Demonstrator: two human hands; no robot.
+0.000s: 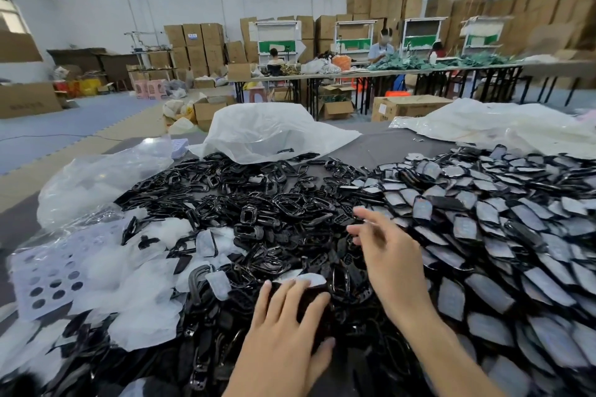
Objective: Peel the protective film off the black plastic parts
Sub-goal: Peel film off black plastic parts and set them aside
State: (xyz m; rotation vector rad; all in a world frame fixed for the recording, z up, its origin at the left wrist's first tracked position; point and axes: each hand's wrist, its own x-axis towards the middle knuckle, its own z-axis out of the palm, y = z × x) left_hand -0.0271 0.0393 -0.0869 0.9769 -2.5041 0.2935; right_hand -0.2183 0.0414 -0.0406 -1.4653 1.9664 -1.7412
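Fingers (263, 300) of the left hand (283, 332) lie spread and almost straight, pressed flat on the heap of black plastic parts (258, 209) in the head view, their tips just beside a loose scrap of film (306, 279). The right hand (387, 258) hovers over the heap a little farther out, its fingers (371, 217) loosely apart and gripping nothing, though blur softens them. To the right, parts still wearing grey film (483, 219) overlap in rows like scales. To the left lie peeled film scraps (138, 300) and a white perforated sheet (48, 280). Behind the heap, crumpled plastic bags (267, 129) sit on the dark table (387, 145).
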